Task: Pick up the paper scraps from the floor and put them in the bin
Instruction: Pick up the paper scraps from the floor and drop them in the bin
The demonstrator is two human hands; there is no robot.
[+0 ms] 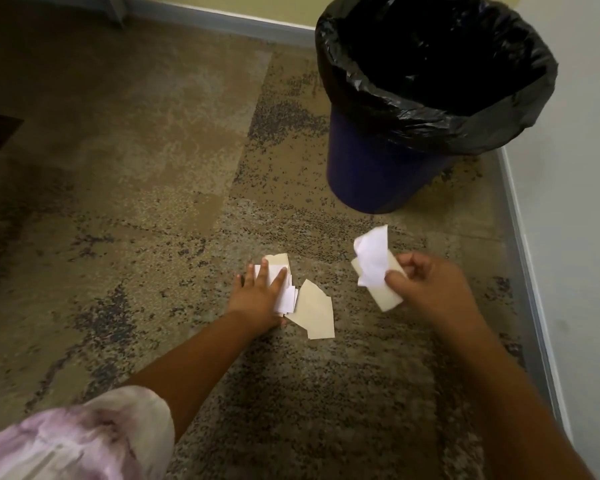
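White and cream paper scraps [284, 292] lie in a small pile on the carpet. My left hand [257, 292] rests flat on them with its fingers spread. A larger cream scrap [314, 311] lies just right of that hand. My right hand [426, 282] is raised a little above the floor and pinches a bunch of white and cream scraps [373, 263]. The dark blue bin [378, 168], lined with a black bag [430, 109], stands upright beyond my right hand, in the far right corner.
A mottled brown carpet [153, 202] covers the floor. A white wall with a grey skirting board [530, 271] runs along the right side, close to the bin. Another skirting board [222, 22] runs along the far wall. A pale sleeve [77, 441] fills the bottom left.
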